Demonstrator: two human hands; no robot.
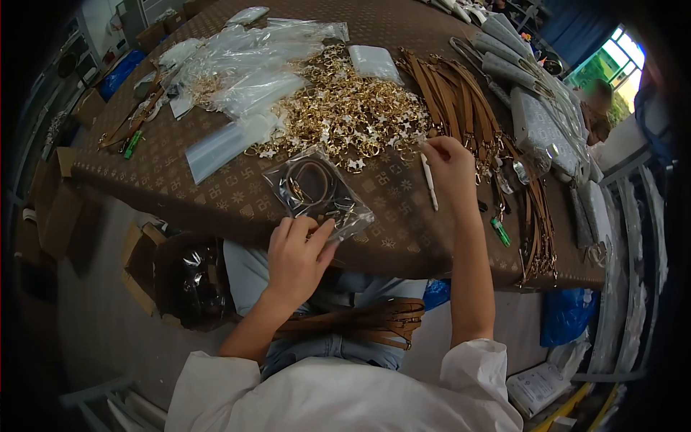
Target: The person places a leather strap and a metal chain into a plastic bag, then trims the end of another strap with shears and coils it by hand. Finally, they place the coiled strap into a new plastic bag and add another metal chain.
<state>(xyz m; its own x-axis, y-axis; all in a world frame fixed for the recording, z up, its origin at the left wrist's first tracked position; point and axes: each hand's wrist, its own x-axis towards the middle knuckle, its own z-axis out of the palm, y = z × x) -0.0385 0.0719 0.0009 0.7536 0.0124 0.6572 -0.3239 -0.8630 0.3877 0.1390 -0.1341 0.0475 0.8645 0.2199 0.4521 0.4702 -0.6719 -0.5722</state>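
My left hand (301, 252) rests at the lower edge of a clear plastic bag (344, 193), its fingers bent on the film near the table's front edge. Inside the bag lie a coiled strap (308, 180) and some small metal parts. Further right, my right hand (452, 167) has thumb and index finger pressed together; anything between them is too small to make out. A white pen-like stick (430, 183) lies beside that hand. Behind it spreads a heap of gold clasps and star-shaped charms (353, 115). Brown straps (461, 97) lie behind my right hand.
Clear plastic bags (252, 61) pile at the back left of the brown patterned table (237, 209). Grey and silver bags (540, 129) line its right side. A green lighter (500, 231) lies near more straps. Brown straps (360, 324) rest on my lap. A person (596, 108) sits far right.
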